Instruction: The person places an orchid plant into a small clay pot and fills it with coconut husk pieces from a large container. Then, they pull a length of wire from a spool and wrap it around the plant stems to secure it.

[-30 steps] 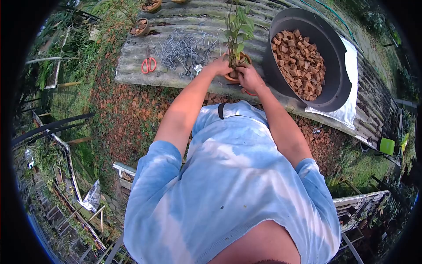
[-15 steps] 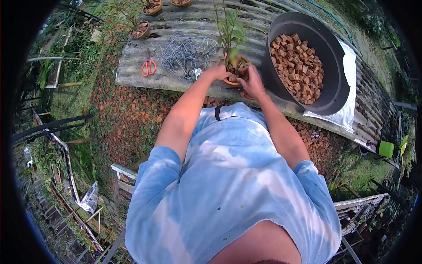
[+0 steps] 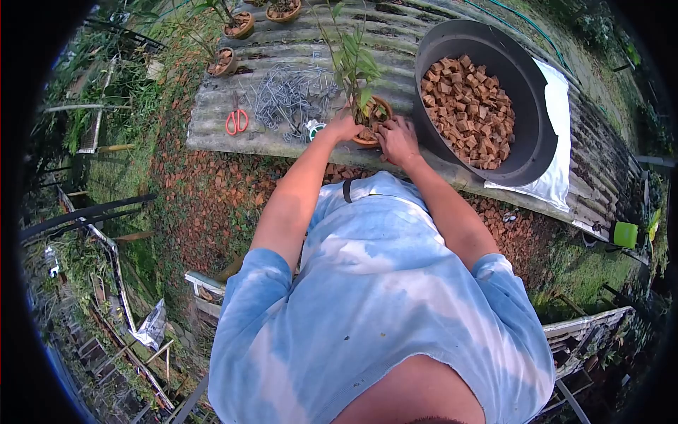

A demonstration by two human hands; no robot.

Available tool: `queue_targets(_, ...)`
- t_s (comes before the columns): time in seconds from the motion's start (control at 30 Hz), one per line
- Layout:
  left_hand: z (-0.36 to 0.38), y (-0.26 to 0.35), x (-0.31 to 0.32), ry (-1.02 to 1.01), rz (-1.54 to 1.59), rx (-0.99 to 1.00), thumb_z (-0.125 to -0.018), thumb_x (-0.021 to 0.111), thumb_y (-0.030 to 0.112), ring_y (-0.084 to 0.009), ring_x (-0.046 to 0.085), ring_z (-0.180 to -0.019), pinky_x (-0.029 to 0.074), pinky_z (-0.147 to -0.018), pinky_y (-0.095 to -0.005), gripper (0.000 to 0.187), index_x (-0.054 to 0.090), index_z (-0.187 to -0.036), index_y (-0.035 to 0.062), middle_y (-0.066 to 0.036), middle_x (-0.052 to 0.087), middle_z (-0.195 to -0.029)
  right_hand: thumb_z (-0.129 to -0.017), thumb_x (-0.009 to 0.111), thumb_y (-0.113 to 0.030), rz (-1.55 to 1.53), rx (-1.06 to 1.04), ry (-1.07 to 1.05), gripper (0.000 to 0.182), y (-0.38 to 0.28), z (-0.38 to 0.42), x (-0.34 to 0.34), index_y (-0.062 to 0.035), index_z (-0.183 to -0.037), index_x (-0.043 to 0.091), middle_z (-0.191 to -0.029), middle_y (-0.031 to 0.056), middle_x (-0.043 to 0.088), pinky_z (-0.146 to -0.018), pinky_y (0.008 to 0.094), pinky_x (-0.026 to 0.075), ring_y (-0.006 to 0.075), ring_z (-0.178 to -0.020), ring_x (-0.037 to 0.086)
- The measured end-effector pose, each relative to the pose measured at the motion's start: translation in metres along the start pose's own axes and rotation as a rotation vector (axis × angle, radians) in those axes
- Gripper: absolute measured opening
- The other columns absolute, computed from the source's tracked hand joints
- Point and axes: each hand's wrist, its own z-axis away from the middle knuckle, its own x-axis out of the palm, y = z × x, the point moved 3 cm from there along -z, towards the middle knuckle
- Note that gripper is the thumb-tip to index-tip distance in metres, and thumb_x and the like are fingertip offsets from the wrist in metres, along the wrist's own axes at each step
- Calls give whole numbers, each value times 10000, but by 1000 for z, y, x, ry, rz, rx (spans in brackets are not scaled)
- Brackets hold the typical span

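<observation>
A leafy potted plant (image 3: 357,63) stands in a terracotta pot (image 3: 383,104) near the front edge of the corrugated sheet. My left hand (image 3: 345,126) is closed at the left rim of the pot, its fingertips partly hidden by stems. At the right rim, my right hand (image 3: 400,140) curls its fingers over the brown chunks in the pot; whatever lies under the fingertips is hidden. Beside my left hand lies a small white and green roll (image 3: 314,128). Farther left are a heap of bent wire hooks (image 3: 293,99) and red-handled scissors (image 3: 237,121).
A big black tub (image 3: 538,131) of brown cubes (image 3: 470,109) stands to the right on a white sack (image 3: 560,152). More potted plants (image 3: 240,26) occupy the back left. The corrugated sheet (image 3: 212,134) ends just before my body.
My right hand has turned from a thumb-up pinch to fingers curled over the pot's contents. A red-handled item below it is no longer visible. The view has shifted slightly.
</observation>
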Motion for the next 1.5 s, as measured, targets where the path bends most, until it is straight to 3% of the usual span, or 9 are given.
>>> queue_targets(0.27, 15, 40, -19, -44, -2, -35, -856, 716, 229, -412, 330, -1451, 306, -1215, -444, 648, 496, -1451, 99, -237, 416, -1524, -944, 629, -252, -63, -16, 94, 234, -12, -2, -27, -96, -1076, 743, -1267, 93, 629, -1072, 460, 430, 310, -1264, 525)
queue_targets(0.4, 14, 41, -16, -19, 49, -62, -830, 727, 201, -419, 341, -1448, 309, -1220, -444, 654, 503, -1436, 101, -230, 403, -1536, -948, 630, -198, -244, 177, -296, 219, -32, 3, -109, -15, -1017, 730, -996, 196, 724, -837, 469, 555, 386, -876, 687)
queue_targets(0.57, 6, 11, 12, 195, 129, -14, -794, 744, 184, -467, 496, -1300, 436, -1099, -489, 676, 495, -1415, 89, -255, 513, -1434, -956, 623, -251, -544, 300, 72, 297, 28, 0, -191, 24, -944, 732, -755, 220, 697, -683, 453, 523, 399, -705, 675)
queue_targets(0.67, 13, 18, 8, 222, 58, -51, -819, 767, 312, -424, 654, -1109, 532, -952, -484, 554, 622, -1294, 68, -239, 697, -1176, -960, 612, -276, -383, 466, 273, 323, 106, -10, -163, 15, -1020, 738, -898, 249, 728, -812, 466, 560, 409, -886, 718)
queue_targets(0.83, 22, 30, 5, 234, 64, -197, -804, 779, 343, -412, 677, -1060, 544, -903, -487, 522, 661, -1237, 77, -212, 719, -1132, -877, 719, -400, -116, 547, -620, 732, 213, -36, -2, -56, -1474, 471, -1406, 308, 547, -1098, 451, 462, 420, -1276, 566)
queue_targets(0.97, 24, 31, 11, 212, 129, -260, -818, 766, 335, -436, 669, -1055, 541, -900, -495, 496, 665, -1210, 48, -246, 708, -1125, -848, 744, -252, -123, 481, -348, 905, 196, -44, 4, -118, -1585, 236, -1499, 302, 330, -1126, 529, 417, 478, -1407, 354)
queue_targets(1.07, 21, 13, 25, 288, 227, -269, -824, 763, 327, -444, 674, -1034, 539, -893, -501, 476, 671, -1188, 36, -255, 714, -1088, -812, 759, -192, -36, 358, -19, 914, 193, -62, 15, -130, -1570, 251, -1496, 285, 319, -1105, 538, 438, 466, -1386, 352)
queue_targets(1.2, 25, -5, 43, 292, 368, -299, -823, 768, 344, -439, 680, -1032, 539, -885, -498, 508, 657, -1206, 30, -256, 717, -1080, -948, 534, -140, 67, 411, 166, 641, 194, -84, -8, -184, -1555, 333, -1538, 203, 314, -999, 546, 497, 446, -1390, 335)
queue_targets(1.5, 28, 23, 21, 327, 357, -370, -772, 822, 309, -435, 662, -1068, 532, -901, -496, 566, 640, -1238, 44, -251, 701, -1132, -942, 578, -153, 365, 242, -102, 592, 215, -114, 4, -147, -1502, 388, -1545, 320, 259, -1010, 475, 476, 483, -1303, 425)
